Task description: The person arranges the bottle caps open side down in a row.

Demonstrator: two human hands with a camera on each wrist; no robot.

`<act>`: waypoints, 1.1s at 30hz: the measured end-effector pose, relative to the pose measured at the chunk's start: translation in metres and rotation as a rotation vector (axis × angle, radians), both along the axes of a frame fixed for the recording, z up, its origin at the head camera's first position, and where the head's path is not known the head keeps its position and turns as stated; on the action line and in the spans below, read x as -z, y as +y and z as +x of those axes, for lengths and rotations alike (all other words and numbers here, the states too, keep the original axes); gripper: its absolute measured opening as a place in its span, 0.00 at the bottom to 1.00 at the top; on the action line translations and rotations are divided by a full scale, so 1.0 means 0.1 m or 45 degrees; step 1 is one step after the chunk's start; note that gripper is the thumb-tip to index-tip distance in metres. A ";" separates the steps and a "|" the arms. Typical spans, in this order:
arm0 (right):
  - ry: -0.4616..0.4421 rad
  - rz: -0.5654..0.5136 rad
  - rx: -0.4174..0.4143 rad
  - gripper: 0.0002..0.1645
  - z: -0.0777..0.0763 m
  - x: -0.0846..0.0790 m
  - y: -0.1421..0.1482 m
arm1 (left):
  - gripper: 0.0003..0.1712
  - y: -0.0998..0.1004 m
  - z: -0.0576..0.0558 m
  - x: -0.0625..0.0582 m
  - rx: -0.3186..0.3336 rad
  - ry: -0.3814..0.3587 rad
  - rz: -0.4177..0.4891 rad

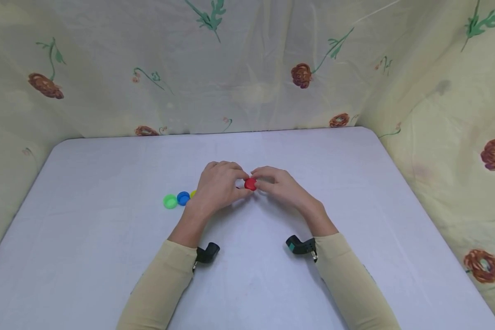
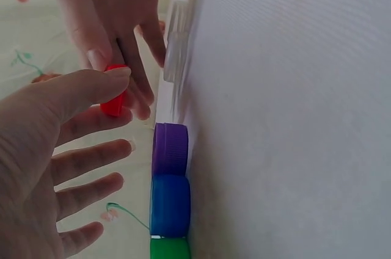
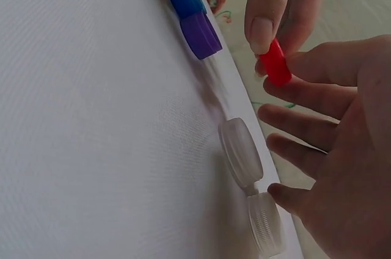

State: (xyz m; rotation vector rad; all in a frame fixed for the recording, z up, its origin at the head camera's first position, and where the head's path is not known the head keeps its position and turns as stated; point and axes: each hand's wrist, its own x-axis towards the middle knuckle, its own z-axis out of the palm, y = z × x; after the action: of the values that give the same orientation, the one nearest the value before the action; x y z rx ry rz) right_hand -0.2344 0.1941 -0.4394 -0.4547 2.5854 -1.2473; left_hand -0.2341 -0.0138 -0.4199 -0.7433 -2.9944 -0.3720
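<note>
Pinching one red cap [image 1: 250,184] from opposite sides, the left hand [image 1: 218,185] and the right hand [image 1: 286,187] meet just above the bench [image 1: 247,279], each with its thumb and a finger on that cap. Four more coloured caps lie on the bench near the left hand: one green cap [image 1: 170,201], one blue cap [image 1: 183,198], one yellow cap [image 1: 193,193] mostly hidden in the head view, and one purple cap [image 2: 170,150]. Two clear caps [image 3: 241,152] lie near the right hand. Two black devices [image 1: 208,253] show, one at each wrist.

Curtained nook: floral sheeting [image 1: 247,73] round 3 sides of white table [image 1: 90,256].
</note>
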 end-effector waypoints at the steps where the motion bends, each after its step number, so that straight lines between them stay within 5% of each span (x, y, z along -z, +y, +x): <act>1: 0.010 -0.002 -0.007 0.19 0.00 0.00 0.00 | 0.22 0.00 0.00 0.00 0.001 0.000 0.000; 33: 0.126 0.121 -0.010 0.15 -0.03 0.06 -0.05 | 0.19 0.06 0.02 0.02 -0.021 -0.023 0.017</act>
State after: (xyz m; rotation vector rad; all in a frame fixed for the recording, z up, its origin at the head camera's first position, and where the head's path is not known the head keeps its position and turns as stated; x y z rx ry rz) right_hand -0.2377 0.1896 -0.4450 -0.5197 2.7083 -1.1200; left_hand -0.2319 -0.0080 -0.4223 -0.7170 -3.0102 -0.4000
